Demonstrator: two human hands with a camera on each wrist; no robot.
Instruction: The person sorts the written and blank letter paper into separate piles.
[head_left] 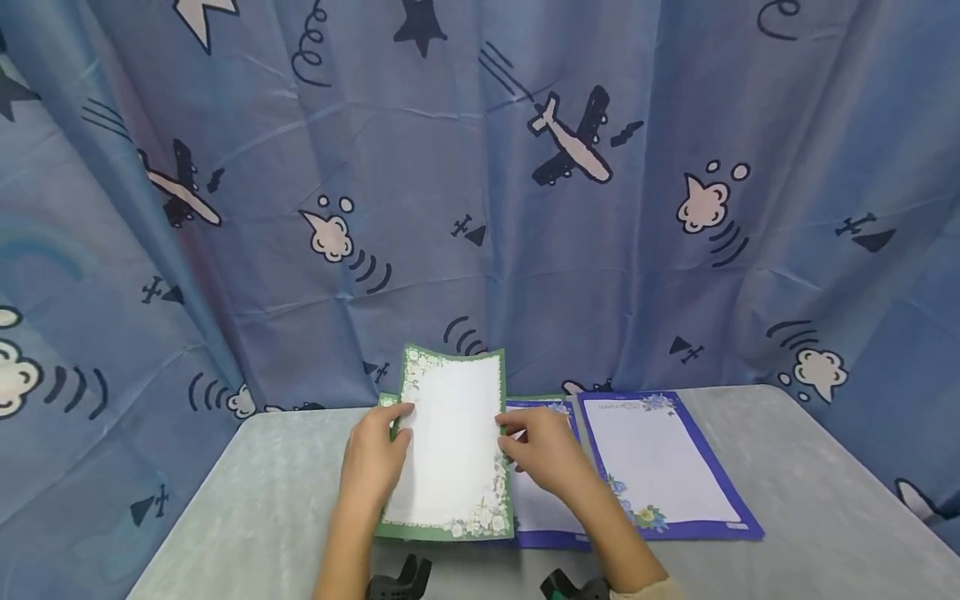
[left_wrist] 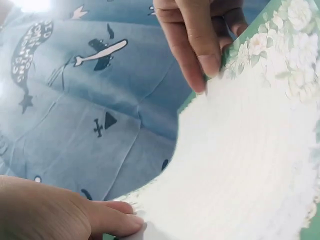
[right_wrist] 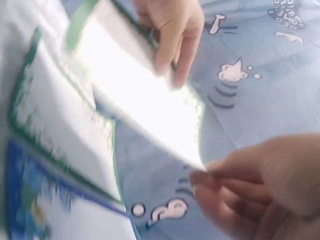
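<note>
A sheet of paper (head_left: 450,442) with a green border and white flowers is held up at an angle, its top edge bowed. At its left edge my left hand (head_left: 372,458) pinches it between thumb and fingers. On the opposite edge, my right hand (head_left: 546,450) pinches it with thumb and fingertips. The left wrist view shows the sheet (left_wrist: 240,145) curving between both hands. Below the raised sheet, the right wrist view has another green-bordered sheet (right_wrist: 65,120), with a blue-purple-bordered sheet (right_wrist: 80,215) beside it. The raised sheet hides much of the paper underneath.
A purple-bordered sheet (head_left: 660,467) with blue flowers lies flat to the right on the grey table (head_left: 277,500). Another purple-bordered sheet (head_left: 547,512) lies partly under the raised one. Behind the table hangs a blue curtain (head_left: 420,167) printed with planes.
</note>
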